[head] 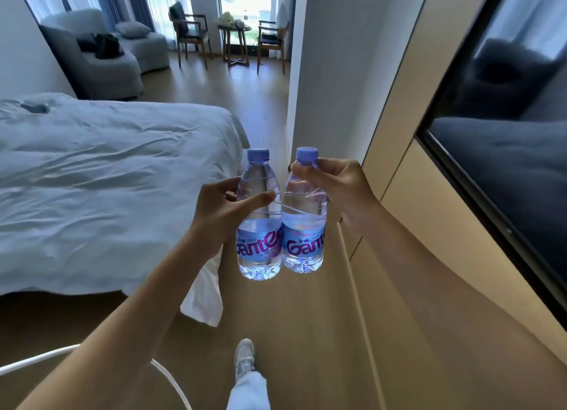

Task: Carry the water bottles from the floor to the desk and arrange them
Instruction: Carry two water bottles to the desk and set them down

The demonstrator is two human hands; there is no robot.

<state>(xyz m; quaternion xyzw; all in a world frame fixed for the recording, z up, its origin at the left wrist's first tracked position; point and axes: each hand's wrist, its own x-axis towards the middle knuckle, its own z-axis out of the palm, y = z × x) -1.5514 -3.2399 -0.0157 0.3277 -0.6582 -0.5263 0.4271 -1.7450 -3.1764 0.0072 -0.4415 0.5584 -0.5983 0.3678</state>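
Clear plastic, blue-capped, two water bottles hang upright side by side in mid-air above the wooden floor [306, 333], touching at the labels. Left hand [221, 207] curls thumb and fingers round the left bottle [259, 222]; right hand [340, 191] pinches the right bottle [304, 225] near its neck. A bed [107, 179] lies left.

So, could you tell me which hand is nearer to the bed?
Left. The left hand grips its bottle right beside the bed corner; the right hand holds the other bottle further off, toward the wall panel.
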